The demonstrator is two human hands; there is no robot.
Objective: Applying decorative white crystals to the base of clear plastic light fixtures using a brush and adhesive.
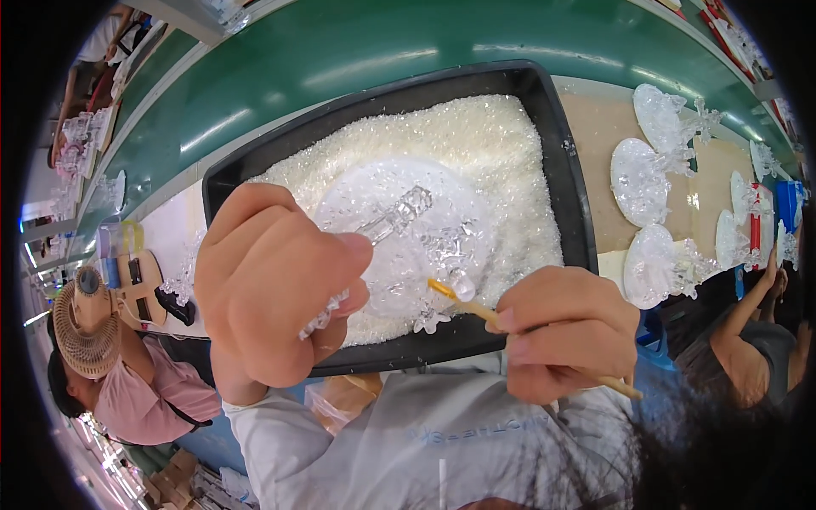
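There is one view only, taken from the camera on my head, looking steeply down over my chest at what I hold. It sits very near: my left hand and my right hand fill the middle of the picture, rising from the lower edge with my pale sleeve under them. Just past them lies the black tray, and beyond it the green belt curves across the top, bent by the fisheye lens. The picture's round rim is dark; a person with a straw hat shows at my far left, another person's arm at my right
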